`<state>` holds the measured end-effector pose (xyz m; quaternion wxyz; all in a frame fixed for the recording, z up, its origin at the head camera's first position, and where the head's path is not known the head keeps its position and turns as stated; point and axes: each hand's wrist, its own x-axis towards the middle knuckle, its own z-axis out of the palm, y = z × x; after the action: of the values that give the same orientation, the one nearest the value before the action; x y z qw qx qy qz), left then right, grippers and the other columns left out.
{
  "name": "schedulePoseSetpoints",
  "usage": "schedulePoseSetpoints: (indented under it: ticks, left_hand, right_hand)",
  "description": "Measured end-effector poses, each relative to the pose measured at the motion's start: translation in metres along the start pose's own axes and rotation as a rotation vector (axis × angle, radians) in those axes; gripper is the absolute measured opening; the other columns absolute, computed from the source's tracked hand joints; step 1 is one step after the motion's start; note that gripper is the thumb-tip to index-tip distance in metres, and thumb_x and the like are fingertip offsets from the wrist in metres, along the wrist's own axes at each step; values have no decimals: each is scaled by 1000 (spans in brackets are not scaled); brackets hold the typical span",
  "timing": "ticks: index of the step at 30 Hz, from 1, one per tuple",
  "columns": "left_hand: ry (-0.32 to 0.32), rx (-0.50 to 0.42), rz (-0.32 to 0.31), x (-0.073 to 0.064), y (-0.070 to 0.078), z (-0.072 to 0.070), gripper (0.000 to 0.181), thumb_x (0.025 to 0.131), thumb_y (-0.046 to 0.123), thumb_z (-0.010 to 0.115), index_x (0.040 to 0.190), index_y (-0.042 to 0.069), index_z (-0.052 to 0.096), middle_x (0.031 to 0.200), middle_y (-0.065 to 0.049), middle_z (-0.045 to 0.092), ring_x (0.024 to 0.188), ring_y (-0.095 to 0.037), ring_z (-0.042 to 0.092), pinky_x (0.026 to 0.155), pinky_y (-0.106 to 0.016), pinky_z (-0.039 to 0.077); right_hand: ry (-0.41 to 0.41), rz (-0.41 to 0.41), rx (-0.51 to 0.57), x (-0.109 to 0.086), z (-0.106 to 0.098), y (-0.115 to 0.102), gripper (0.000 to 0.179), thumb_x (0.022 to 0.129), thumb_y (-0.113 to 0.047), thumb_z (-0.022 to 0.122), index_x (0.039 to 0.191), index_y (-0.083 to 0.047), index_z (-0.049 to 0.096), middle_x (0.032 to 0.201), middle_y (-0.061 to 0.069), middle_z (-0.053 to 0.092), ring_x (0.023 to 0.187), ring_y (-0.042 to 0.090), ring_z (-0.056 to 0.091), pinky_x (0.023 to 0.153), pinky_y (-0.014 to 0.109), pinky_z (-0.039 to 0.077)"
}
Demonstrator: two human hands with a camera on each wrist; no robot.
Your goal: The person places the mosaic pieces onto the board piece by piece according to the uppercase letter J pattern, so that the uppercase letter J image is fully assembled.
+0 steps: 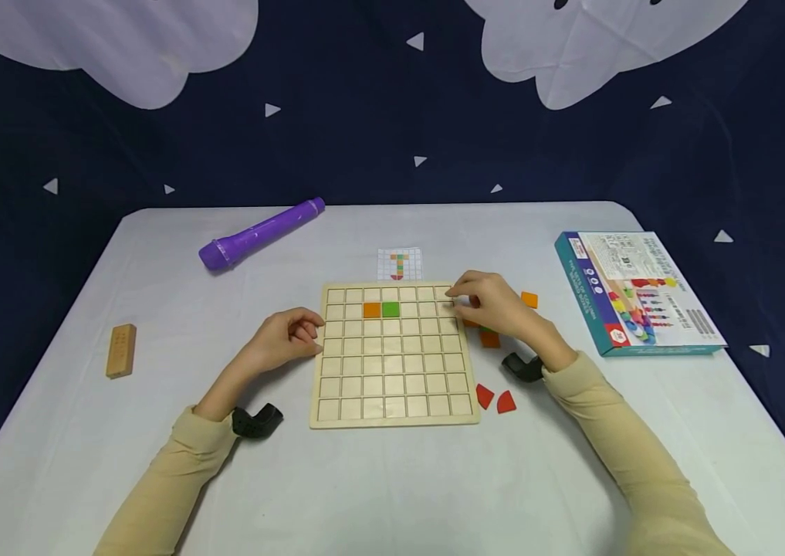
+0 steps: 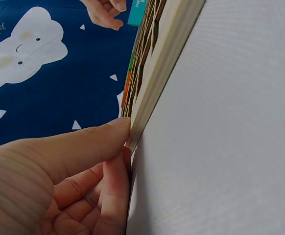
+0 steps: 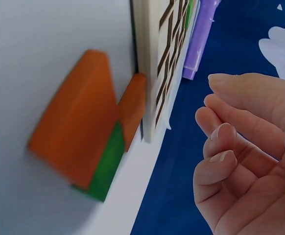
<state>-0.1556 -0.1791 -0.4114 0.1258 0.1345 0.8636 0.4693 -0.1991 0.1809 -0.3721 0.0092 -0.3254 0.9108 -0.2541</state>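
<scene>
at the left edge of a gridded board (image 1: pixel 392 384) on a white counter (image 1: pixel 336 494), my left grip (image 1: pixel 288 340) pinches the rim between thumb and curled finger; a shove from it, i judge, could skew the board and jolt the orange square (image 1: pixel 371 310) and green square (image 1: pixel 390 310) side by side in its second row from the far edge. by the right edge hangs my right grip (image 1: pixel 492 303), fingers loosely bent, nothing seen in them; a careless drop could scatter the loose tiles (image 1: pixel 490 340) under it, or a stray sleeve brush the red wedges (image 1: pixel 506 402). from my remote post, the left wrist view gives the thumb (image 2: pixel 115 127) on the rim close up; the head view gives the pattern card (image 1: pixel 400 264), which i cannot make out from either wrist; the right wrist view bares an orange tile (image 3: pixel 79 122) before a green tile (image 3: pixel 106 166), the green mostly hidden from above.
</scene>
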Motion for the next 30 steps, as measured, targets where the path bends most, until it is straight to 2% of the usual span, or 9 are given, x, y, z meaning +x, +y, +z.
schedulePoseSetpoints:
  ticks: [18,26,30]
  left_hand:
    - [-9,-4,-2,1,-1,-1,39,76,1,72,111,-7,58,88,-15,59,70,-5,53,62,-15,47]
    - [-7,-1,0,0,0,-1,39,76,1,72,111,-7,58,87,-14,59,69,-4,53,62,-15,47]
    - [-1,16,7,1,0,0,38,75,2,73,110,-6,59,86,-13,60,69,-5,53,61,-15,47]
  right_hand:
    - [-9,115,32,-18,0,16,23,82,-8,68,104,0,70,98,12,67,65,12,46,59,20,39]
    - [-62,135,15,-22,1,19,23,82,-10,70,103,-1,71,96,11,68,82,19,59,72,31,49]
    - [-92,128,-4,-22,1,20,25,79,-10,72,102,1,71,95,12,68,84,21,60,74,33,50]
